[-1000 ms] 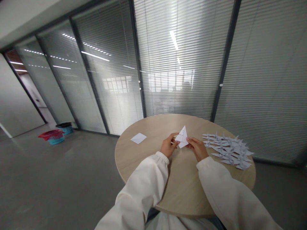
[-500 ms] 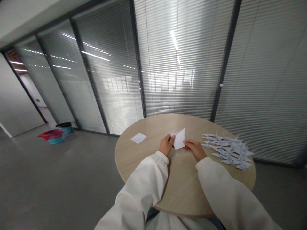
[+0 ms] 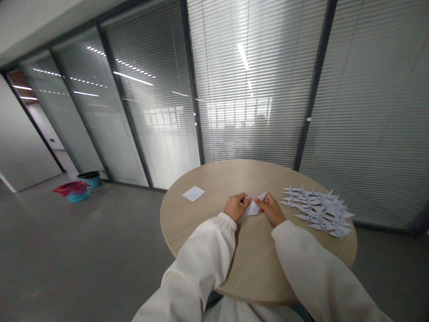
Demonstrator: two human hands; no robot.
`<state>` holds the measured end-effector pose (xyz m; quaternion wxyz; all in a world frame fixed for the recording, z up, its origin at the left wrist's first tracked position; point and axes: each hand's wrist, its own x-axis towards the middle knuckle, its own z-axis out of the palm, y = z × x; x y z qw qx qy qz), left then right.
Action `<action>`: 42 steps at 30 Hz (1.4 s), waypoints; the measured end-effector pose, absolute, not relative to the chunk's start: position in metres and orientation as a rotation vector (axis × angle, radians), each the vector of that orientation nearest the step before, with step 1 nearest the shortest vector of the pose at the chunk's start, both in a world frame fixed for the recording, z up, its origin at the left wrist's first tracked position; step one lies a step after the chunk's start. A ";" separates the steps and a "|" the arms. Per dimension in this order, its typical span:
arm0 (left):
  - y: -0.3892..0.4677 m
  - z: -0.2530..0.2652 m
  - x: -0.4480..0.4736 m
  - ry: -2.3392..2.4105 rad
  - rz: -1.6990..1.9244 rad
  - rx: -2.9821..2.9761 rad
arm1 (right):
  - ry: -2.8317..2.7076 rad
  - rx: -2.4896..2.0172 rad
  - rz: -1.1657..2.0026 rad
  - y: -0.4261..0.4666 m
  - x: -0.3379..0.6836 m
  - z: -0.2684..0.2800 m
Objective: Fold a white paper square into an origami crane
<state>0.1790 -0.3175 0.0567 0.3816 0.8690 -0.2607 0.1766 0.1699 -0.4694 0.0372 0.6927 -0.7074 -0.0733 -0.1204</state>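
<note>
Between my two hands is a white sheet of paper (image 3: pixel 253 208), partly folded, with its lower part pointing toward me. My left hand (image 3: pixel 237 206) pinches its left side, thumb on top. On the other side, my right hand (image 3: pixel 271 209) grips the paper, its thumb close to the left thumb near the middle. A corner of the paper sticks up above the right fingers. The fingers under the sheet are mostly hidden. To the right lies a group of folded white paper cranes (image 3: pixel 321 210), set close together in rows.
A white paper square (image 3: pixel 193 193) lies flat at the left of the round wooden table (image 3: pixel 214 176). On the floor at the far left stand a blue bin with a red liner (image 3: pixel 76 192) and one with a black liner (image 3: pixel 92 178). Glass partitions with blinds (image 3: pixel 251 134) rise behind the table.
My hands have come closer together, and the right one has shifted its grip on the paper. The sheet, which stood up flat before, is now lower and bent between the thumbs.
</note>
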 end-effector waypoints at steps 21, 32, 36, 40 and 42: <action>-0.314 0.050 0.200 -0.239 0.277 1.572 | -0.292 -1.400 -0.085 -0.472 0.166 0.040; -0.319 0.043 0.198 -0.298 0.010 1.439 | -0.224 -1.439 -0.313 -0.478 0.176 0.029; -0.321 0.041 0.199 -0.272 0.014 1.394 | -0.269 -1.551 -0.418 -0.478 0.175 0.028; -0.321 0.039 0.202 -0.228 0.025 1.357 | -0.373 -1.741 -0.644 -0.474 0.166 0.035; -0.321 0.039 0.202 -0.204 0.019 1.331 | -0.452 -1.830 -0.741 -0.473 0.162 0.039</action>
